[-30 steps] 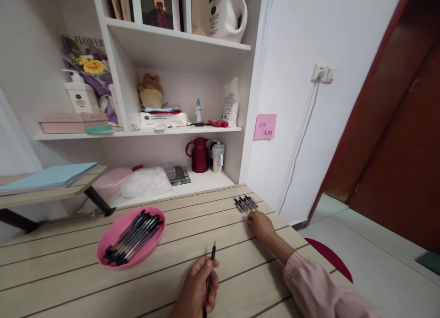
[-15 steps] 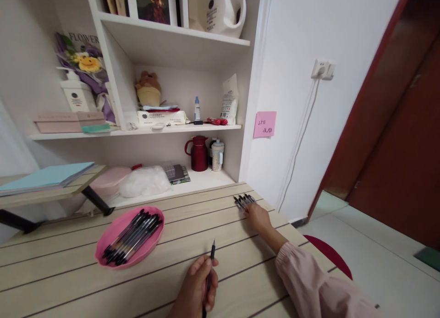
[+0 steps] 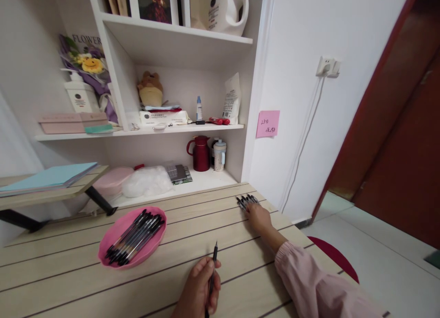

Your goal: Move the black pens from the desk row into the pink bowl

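Observation:
In my left hand (image 3: 202, 281), near the bottom of the view, a slim black pen (image 3: 213, 260) is gripped between thumb and fingers, its bare tip pointing up and away. My right hand (image 3: 258, 217) reaches out to the far right part of the table, its fingers curled down at a row of black-and-clear pens (image 3: 245, 200). The hand covers their near ends, so whatever its fingertips hold is hidden. To the left, a pink oval bowl (image 3: 103, 238) holds a heap of black-capped clear pens (image 3: 137, 235) lying slantwise.
The striped wooden table (image 3: 178, 258) meets a white shelf unit (image 3: 202, 185) at the back. A small raised stand (image 3: 85, 183) with a blue folder (image 3: 51, 177) is at the left. A red jug (image 3: 201, 154) and a speckled cup (image 3: 219, 156) stand on the lowest shelf.
The whole view has shifted slightly, so everything appears a little further right. Both hands keep nearly the same pose; the left still grips its pen and the right stays at the row.

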The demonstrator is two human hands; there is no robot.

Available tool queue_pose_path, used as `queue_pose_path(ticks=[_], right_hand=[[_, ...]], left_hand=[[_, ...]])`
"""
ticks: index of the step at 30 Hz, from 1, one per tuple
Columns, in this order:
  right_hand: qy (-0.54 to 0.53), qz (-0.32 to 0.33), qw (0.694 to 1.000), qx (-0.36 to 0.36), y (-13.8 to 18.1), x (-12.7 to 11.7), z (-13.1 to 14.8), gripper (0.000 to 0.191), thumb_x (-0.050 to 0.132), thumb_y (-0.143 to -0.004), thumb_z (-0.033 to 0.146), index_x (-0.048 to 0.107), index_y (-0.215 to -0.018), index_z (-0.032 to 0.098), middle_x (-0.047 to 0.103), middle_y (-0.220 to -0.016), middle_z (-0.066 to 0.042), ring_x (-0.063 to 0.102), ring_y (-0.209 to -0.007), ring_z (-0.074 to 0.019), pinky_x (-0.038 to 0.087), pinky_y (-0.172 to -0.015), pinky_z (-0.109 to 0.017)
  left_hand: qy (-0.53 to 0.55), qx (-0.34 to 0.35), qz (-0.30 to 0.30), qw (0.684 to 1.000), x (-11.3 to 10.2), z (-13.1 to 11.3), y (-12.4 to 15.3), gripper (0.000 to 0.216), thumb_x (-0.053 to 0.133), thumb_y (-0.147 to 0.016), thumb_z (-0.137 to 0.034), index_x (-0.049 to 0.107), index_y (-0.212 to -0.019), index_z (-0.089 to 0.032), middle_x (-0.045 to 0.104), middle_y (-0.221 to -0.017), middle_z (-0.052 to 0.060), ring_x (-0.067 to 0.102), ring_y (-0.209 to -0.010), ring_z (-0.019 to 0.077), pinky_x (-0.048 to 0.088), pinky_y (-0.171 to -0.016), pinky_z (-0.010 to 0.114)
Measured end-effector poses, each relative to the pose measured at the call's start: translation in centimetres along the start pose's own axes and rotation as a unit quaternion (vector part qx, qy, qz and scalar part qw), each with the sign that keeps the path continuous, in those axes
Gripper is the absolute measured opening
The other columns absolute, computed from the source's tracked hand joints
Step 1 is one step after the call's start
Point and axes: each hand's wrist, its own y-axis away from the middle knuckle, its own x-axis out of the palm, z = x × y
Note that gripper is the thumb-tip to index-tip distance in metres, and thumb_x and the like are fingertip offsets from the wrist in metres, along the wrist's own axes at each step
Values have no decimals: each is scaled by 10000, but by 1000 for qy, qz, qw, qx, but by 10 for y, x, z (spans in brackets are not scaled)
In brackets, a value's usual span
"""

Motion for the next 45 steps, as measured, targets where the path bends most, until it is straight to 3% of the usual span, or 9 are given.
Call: queue_pose_path(ticks=[4,8,11,13,16,20,27,33,45], right_hand=[[-11,-21,1000,-2,10,-10,4,221,439,-836,274,610,-931,172,635,-1005,-109,584,-901,-216,405,-708,-288],[-131,15,990,-52,47,-13,25,205,481,-799,290,617,-751,145,664,-821,-101,591,-748,-175,397,-622,-244],[-338,225,905,-127,90,-4,48,311,443,-803,374,576,-640,145,609,-574,-28,504,-483,-101,357,-475,-201],[-416,275,852,-157,117,3,61,247,525,-740,379,569,-656,151,569,-544,15,456,-444,-79,326,-441,-186],[-421,183,867,-191,144,11,75,101,595,-635,215,535,-585,152,530,-536,46,432,-493,-63,273,-448,-166],[-391,114,890,-204,149,11,80,69,520,-657,148,532,-590,152,538,-542,41,428,-508,-64,261,-458,-168],[-126,-1,987,-101,79,-8,40,205,441,-783,194,639,-759,145,667,-811,-98,583,-740,-160,358,-620,-225],[-13,-6,999,-40,30,-2,10,292,359,-845,151,636,-930,117,645,-969,-157,584,-900,-208,379,-751,-277],[6,19,999,-38,16,8,8,310,343,-851,160,600,-1021,125,619,-1048,-161,559,-952,-224,390,-780,-314]], left_hand=[[38,9,-12,999,1,-1,0,270,604,-727,-403,548,-809,-152,546,-502,-40,367,-271,30,200,-272,153],[153,-6,-31,988,-1,-4,-1,147,656,-712,-227,558,-791,-150,622,-637,5,599,-515,94,466,-494,194],[230,6,-33,973,-3,-7,-3,137,641,-714,-113,567,-823,-148,672,-842,78,657,-822,177,499,-780,304],[249,20,-39,968,-4,-7,-5,138,623,-723,-87,569,-838,-142,669,-943,121,638,-931,213,478,-848,335],[256,28,-54,965,-6,-8,-6,137,605,-733,-69,565,-845,-138,658,-1015,155,610,-1012,237,455,-898,349],[251,39,-55,966,-8,-7,-7,181,593,-745,-87,570,-914,-147,647,-1070,152,576,-1072,238,423,-943,363],[228,-14,-21,973,-9,-12,-4,297,581,-763,-226,583,-1052,-158,627,-1123,144,554,-1095,262,367,-978,421],[204,-18,-35,978,-7,-13,-3,232,623,-720,-232,627,-943,-166,676,-975,110,604,-993,250,391,-926,415],[195,-17,-26,980,-10,-9,-6,189,656,-692,-209,635,-874,-161,684,-899,97,633,-888,222,436,-838,373]])
